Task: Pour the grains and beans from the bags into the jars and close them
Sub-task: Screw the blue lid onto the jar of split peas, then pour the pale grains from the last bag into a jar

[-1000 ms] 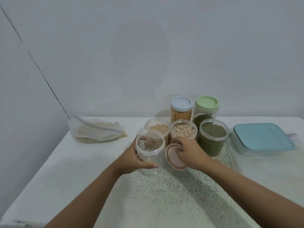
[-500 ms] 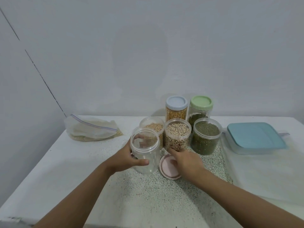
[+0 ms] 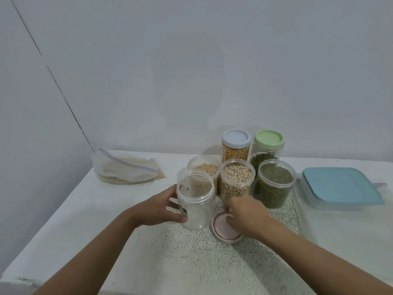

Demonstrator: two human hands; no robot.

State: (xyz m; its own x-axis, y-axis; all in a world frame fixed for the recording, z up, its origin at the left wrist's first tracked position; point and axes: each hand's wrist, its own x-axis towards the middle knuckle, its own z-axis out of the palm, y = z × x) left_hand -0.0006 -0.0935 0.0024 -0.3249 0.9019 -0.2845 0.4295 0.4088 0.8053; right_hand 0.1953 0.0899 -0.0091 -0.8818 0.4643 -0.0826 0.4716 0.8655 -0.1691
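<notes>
Empty jar [image 3: 196, 201] upright on table [image 3: 85, 231], front-left of filled jars [image 3: 237, 179]; left hand [image 3: 157, 209] wrapped round it. Pink lid [image 3: 223, 233] flat just beside; right hand [image 3: 248, 211] over it, blurred, grip unclear. Bag [image 3: 125, 169] far left.

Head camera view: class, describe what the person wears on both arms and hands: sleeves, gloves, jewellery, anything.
Nothing worn shows. The left forearm and right forearm are bare to the frame edge, no sleeve in view. The left hand has no glove, ring, watch or band. The right hand is ungloved too, but blur could hide a small ring.
</notes>
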